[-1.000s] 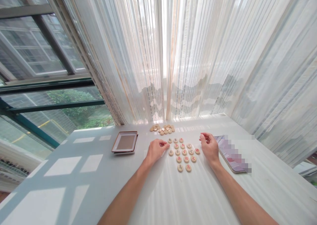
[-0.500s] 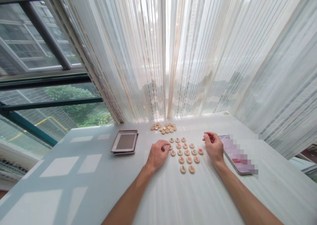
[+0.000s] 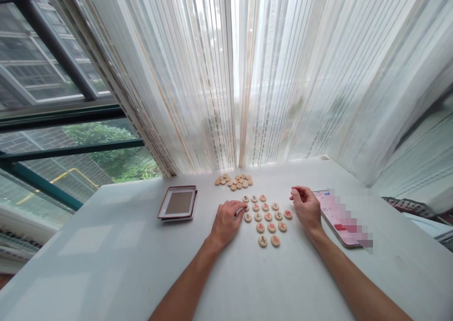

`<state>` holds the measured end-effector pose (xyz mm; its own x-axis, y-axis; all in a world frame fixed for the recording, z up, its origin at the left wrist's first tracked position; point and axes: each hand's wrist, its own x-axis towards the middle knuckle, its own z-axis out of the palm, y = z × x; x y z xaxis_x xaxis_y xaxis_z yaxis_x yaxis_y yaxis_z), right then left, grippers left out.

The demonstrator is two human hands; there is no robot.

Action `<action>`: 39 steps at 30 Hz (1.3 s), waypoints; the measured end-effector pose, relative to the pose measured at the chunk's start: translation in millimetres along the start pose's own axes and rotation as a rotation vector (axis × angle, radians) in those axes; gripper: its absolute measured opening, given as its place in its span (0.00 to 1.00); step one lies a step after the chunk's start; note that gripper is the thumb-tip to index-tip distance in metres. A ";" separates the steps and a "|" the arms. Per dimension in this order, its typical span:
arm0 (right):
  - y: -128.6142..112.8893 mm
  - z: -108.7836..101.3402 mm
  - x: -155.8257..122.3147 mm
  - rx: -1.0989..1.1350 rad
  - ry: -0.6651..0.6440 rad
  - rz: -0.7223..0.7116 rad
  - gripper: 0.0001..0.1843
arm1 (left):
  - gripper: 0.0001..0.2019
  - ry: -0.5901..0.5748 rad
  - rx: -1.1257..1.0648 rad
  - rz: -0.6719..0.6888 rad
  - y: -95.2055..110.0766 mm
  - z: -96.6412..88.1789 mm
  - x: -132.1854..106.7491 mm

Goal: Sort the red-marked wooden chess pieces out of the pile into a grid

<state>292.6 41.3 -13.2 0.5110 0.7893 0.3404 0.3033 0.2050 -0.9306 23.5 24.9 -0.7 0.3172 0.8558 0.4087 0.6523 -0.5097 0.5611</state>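
Several round wooden chess discs [image 3: 268, 216] with red and dark characters lie face up in rows on the white table [image 3: 247, 283]. My left hand [image 3: 226, 221] rests at the rows' left edge, fingers curled, fingertips touching a disc there. My right hand [image 3: 306, 209] sits at the right edge of the rows, fingers curled in a loose pinch; what they hold, if anything, is hidden. A second heap of plain discs [image 3: 234, 181] lies farther back by the curtain.
A shallow square brown box [image 3: 178, 203] lies left of the discs. A phone [image 3: 339, 218] lies face up right of my right hand. Sheer white curtains [image 3: 265, 76] hang along the table's far and right edges. A window [image 3: 53, 99] is at the left.
My left hand slid slightly right to the edge of the disc rows. The camera tilted a little and the sun patches on the table faded. My right hand barely moved.
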 end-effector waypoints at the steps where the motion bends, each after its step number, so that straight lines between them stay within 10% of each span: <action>1: 0.0 0.0 0.1 0.001 0.000 0.001 0.12 | 0.11 0.001 0.001 0.008 0.0 0.0 0.0; 39: 3.4 0.3 1.6 -0.014 -0.031 -0.006 0.12 | 0.09 0.184 -0.253 -0.076 -1.7 -1.0 0.8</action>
<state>294.2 43.4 -15.8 0.4840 0.8055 0.3419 0.3179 0.2021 -0.9263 21.9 26.4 -0.6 0.1293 0.8739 0.4686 0.4701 -0.4701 0.7470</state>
